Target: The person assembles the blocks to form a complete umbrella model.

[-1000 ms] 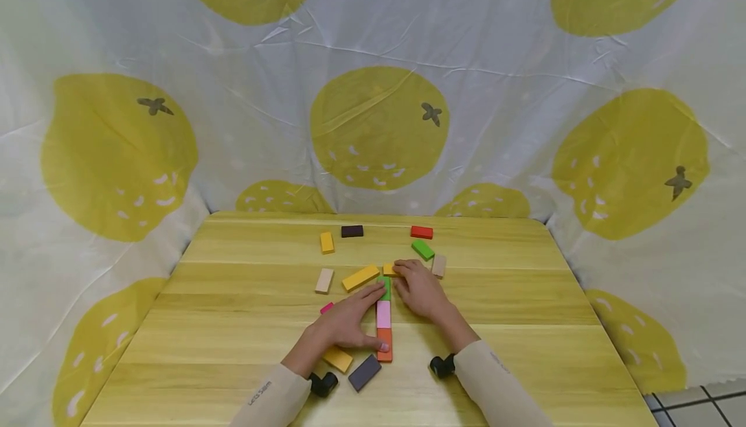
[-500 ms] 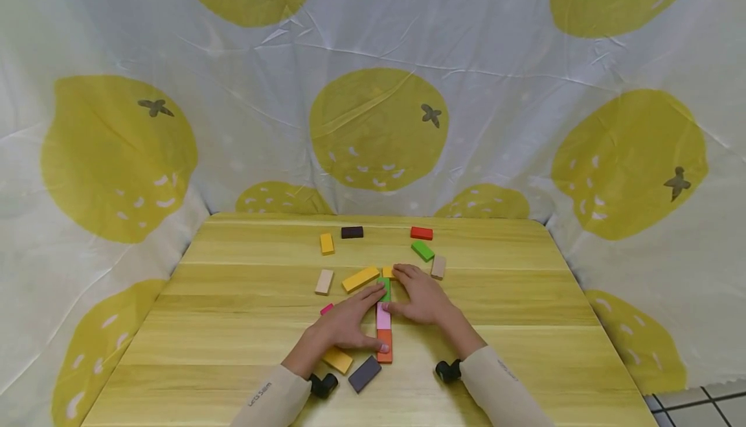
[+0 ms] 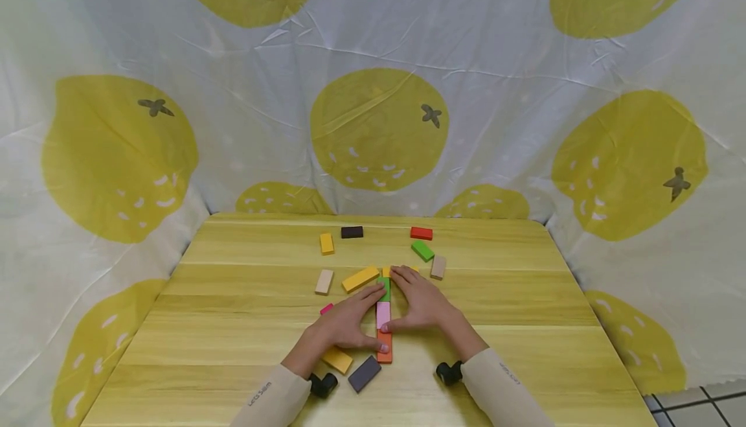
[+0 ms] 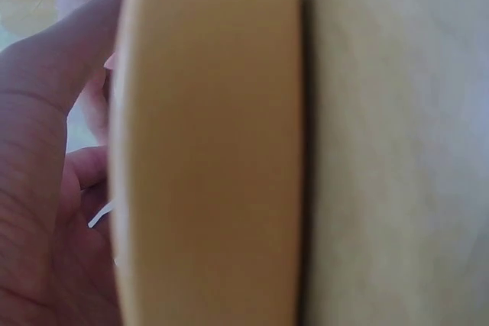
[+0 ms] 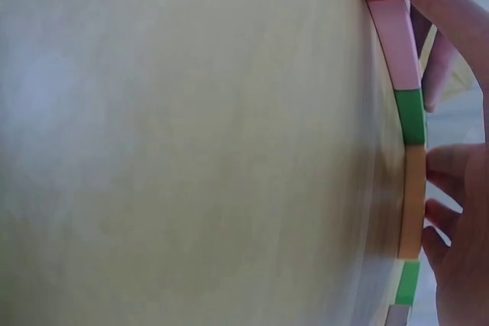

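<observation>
- We see three blocks end to end mid-surface [image 3: 495,297]: an orange-red block [image 3: 384,338] nearest, a pink block [image 3: 383,317] next, then a green block [image 3: 387,292].
- A yellow block [image 5: 412,204] lies crosswise at the far end, seeming to meet the green one.
- Our left hand [image 3: 350,322] is spread along the row from the left, fingertips at the green block and thumb on the orange-red one, probably to steady the line at both ends.
- Our right hand [image 3: 424,300] is spread too, fingertips against the yellow block and thumb by the pink and orange-red seam; we judge this braces the far joint.
- A slanted yellow block [image 3: 360,279] lies just left of the row's far end, and a charcoal block [image 3: 364,374] near its near end, both untouched.
</observation>
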A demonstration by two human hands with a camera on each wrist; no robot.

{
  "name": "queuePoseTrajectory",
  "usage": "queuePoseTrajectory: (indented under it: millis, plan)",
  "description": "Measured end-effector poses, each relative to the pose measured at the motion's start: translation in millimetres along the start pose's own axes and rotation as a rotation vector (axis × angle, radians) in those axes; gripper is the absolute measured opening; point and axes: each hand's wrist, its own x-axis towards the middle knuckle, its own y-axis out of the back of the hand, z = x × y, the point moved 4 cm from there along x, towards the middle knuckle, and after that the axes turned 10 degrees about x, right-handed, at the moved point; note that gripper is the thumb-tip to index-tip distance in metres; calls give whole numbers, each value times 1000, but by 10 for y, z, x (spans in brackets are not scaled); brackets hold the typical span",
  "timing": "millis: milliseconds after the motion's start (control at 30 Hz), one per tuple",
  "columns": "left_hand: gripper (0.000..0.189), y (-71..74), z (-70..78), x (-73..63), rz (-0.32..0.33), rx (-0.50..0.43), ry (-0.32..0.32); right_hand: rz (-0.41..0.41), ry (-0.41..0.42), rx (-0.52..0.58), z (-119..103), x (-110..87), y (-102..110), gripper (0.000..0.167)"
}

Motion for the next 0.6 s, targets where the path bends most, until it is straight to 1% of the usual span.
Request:
queuePoseTrajectory:
  millis: [300,467,600]
  plan:
    - [117,7,0,-10,-4,-4,7,-19,-13,31,-9,-23,-27,128]
    - [118,9,1,-9,-7,-14,3,-41,-16,5,-6,-15,-37,135]
    - [118,-4,-9,-5,-13,-24,1,-40,-5,8,-32,-19,-16,138]
